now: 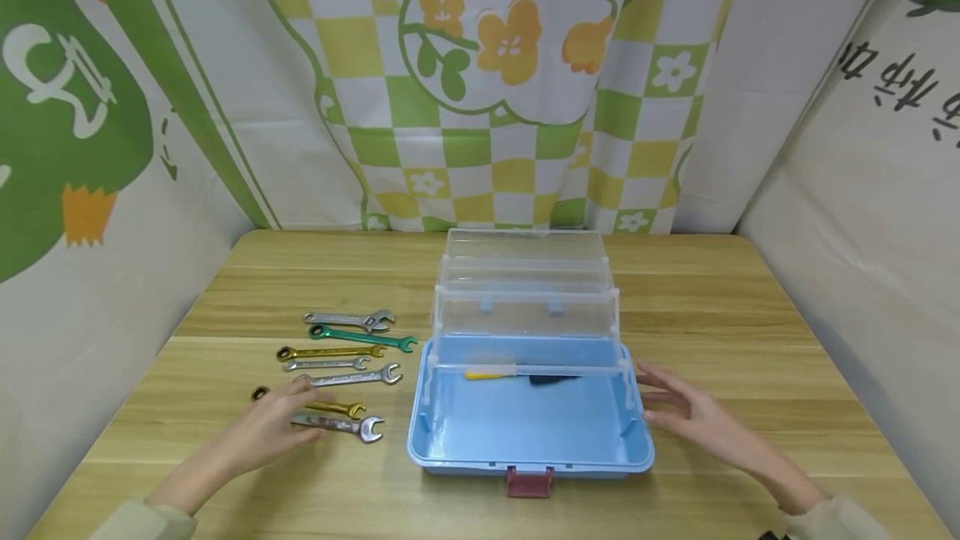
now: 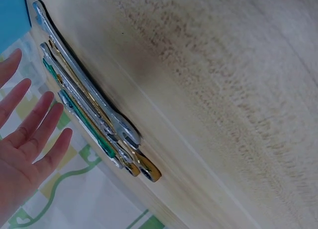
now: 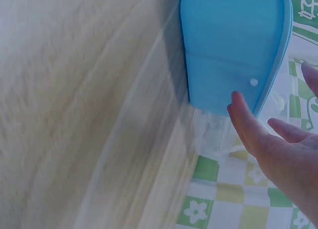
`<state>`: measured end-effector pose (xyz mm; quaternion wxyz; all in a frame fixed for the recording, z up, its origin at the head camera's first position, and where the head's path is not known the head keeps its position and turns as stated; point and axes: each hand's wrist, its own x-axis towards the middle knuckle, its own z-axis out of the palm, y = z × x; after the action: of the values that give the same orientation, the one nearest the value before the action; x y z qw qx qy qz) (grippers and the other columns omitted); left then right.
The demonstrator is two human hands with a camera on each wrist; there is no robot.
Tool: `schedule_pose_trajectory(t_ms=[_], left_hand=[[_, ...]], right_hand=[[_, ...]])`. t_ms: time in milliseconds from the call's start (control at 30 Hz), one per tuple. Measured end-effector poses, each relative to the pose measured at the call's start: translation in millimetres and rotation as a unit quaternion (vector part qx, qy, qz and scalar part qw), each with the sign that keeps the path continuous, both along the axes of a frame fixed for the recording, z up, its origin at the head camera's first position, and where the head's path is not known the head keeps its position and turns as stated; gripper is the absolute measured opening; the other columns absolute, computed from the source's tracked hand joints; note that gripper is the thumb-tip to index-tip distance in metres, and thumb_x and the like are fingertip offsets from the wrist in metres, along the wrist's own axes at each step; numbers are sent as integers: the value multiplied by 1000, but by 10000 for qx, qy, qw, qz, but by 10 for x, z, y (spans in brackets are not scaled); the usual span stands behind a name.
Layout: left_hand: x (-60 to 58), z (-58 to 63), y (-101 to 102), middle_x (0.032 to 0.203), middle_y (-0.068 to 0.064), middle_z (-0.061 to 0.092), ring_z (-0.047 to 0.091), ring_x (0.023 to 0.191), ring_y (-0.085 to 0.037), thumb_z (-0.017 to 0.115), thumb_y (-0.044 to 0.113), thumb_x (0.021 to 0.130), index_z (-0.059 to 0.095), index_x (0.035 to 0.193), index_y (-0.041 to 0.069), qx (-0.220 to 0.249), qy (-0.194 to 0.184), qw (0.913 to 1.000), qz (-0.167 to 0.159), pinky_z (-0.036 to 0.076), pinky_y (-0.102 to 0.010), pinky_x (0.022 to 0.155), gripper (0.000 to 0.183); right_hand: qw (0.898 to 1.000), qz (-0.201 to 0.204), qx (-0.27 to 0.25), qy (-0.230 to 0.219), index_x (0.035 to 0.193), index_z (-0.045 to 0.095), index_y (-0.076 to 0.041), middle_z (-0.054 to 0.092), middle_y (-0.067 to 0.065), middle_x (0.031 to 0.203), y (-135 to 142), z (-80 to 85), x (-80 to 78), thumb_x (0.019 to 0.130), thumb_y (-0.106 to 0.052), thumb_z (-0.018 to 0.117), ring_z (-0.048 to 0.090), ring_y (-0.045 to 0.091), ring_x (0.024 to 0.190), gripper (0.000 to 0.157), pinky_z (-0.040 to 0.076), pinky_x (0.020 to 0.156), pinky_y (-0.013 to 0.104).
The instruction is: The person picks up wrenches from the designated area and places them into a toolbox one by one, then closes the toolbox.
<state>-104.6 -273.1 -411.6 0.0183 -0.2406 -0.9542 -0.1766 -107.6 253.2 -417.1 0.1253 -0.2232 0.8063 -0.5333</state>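
While the left hand (image 1: 272,430) hovers over the near wrenches, fingers spread and pinching nothing, the right hand (image 1: 693,422) is beside the toolbox's right wall, fingers also apart; can't tell if the tips touch. That spot would suit steadying the box.

Blue toolbox (image 1: 525,432) is on the wooden table (image 1: 697,298) between the hands, latch (image 1: 530,484) toward the person, clear tiered trays (image 1: 525,319) swung up and back, which leaves the base exposed. Yellow-handled tool (image 1: 486,374) inside, partly behind a tray edge.

Seven wrenches left of box, roughly parallel, probably so each stays reachable: adjustable wrench (image 1: 371,322) farthest, then green ratcheting wrench (image 1: 363,338); gold ratcheting wrench (image 1: 341,408) and silver open-end wrench (image 1: 337,423) nearest, partly hidden by the hand.
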Motion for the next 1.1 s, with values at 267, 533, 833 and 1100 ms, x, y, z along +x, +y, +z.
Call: schedule_pose_trajectory(t_ms=[267,533,833,1100], left_hand=[[-14,-65,-30,100,-11,60,52,101,-41,75,17,66,65,97,10,-21,-283,9995,154,42,-55,80,33],[-29,-158,-49,89,2,58,57,81,-18,73,16,68,65,91,10,-137,-332,9993,113,49,-38,72,26],[-47,-226,-64,87,3,56,55,77,-14,73,16,67,66,89,12,-216,-278,9994,75,49,-34,69,24],[-116,-281,-64,82,7,50,48,73,-8,74,10,66,64,86,12,-223,-197,9995,-137,45,-24,62,23]], right_hand=[[9983,-132,-133,-548,135,22,9,33,37,127,-30,-8,28,88,-8,53,41,50,109,59,47,82,28],[9937,-382,-220,-1034,136,24,4,32,33,129,-45,-16,59,87,-10,54,41,45,112,59,46,84,30],[9915,-508,-193,-1186,137,24,0,33,30,131,-37,-43,60,86,-12,56,42,42,113,62,45,86,32],[9918,-461,-320,-1145,137,22,2,32,32,131,-26,-54,69,85,-11,57,41,43,113,64,45,86,31]])
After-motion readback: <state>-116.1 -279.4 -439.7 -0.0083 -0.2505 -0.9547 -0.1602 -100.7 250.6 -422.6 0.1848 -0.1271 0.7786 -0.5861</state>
